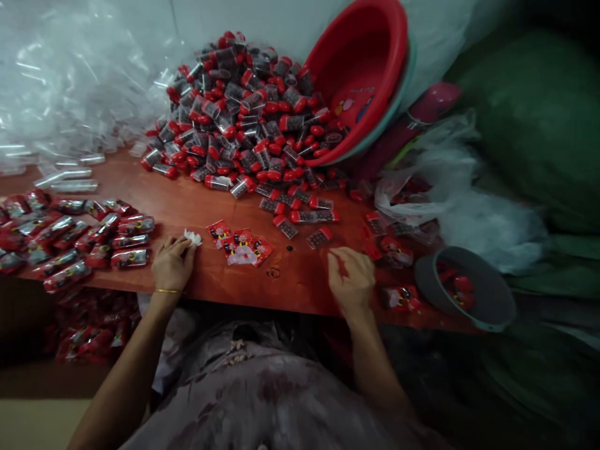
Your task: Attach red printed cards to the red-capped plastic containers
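Note:
My left hand [172,267] rests at the table's front edge, its fingers drawn together on a small crumpled white piece [192,237] that shows at the fingertips. Just right of it lie several red printed cards [247,246] with cartoon figures. My right hand [352,279] is slightly blurred, its fingers curled in a loose pinch over the table; whatever is between them is hidden. Beyond its fingertips a small clear tube with a red cap [320,237] lies on its side. A dark ring-like band [272,273] sits between my hands.
A big heap of red-capped tubes [253,112] spills from a tilted red basin [400,37]. Clear empty tubes [75,185] and wrapped red packs [130,257] lie left. A grey bowl [431,281] with red pieces and plastic bags [473,200] stand right on the red table [300,290].

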The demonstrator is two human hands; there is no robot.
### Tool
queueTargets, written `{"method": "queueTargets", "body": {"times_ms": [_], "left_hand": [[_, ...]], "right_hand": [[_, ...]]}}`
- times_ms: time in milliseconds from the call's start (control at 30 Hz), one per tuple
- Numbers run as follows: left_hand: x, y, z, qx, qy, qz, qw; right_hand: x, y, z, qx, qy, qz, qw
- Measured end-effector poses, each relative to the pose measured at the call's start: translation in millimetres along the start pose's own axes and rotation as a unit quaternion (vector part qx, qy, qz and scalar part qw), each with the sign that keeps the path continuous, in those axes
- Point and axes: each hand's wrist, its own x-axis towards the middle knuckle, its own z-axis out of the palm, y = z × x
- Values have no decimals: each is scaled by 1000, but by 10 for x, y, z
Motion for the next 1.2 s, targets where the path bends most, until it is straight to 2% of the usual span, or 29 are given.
{"method": "queueTargets", "body": {"times_ms": [100,167,267,367,433,500,633,767,867,1000,1067,1100,1133,1200], "left_hand": [[-14,161,-103,-4,25,-14,1000],[5,350,-151,-16,26,8,1000],[90,664,-120,-34,-21,88,995],[174,870,20,-31,-84,140,986],[187,916,126,-24,-117,151,981],[164,914,209,-20,-123,152,981],[81,893,272,-16,-88,141,986],[24,925,204,-50,-43,107,992],[-18,989,71,-96,-18,81,992],[-107,1092,-88,-169,-17,69,983],[-157,1114,-113,-242,-25,35,969],[-178,1117,-113,-297,-33,0,954],[-195,1117,-109,-363,-49,-47,929],[-217,1123,-98,-497,-113,-159,846]], "right_hand": [[-56,-248,175,54,-48,-24,997],[-101,-363,280,87,-75,-31,993],[-172,-477,398,124,-104,-32,986],[-224,-535,462,147,-111,-32,982],[-239,-547,480,151,-111,-28,982],[-238,-542,486,151,-113,-23,982],[-226,-521,482,148,-117,-19,982],[-206,-612,473,188,-106,11,976],[-130,-824,517,287,-139,96,943],[46,-1144,664,437,-190,191,858],[111,-1235,719,478,-196,210,830],[128,-1257,731,484,-194,215,826],[134,-1267,731,480,-189,216,829],[119,-1260,706,456,-177,197,849]]}}
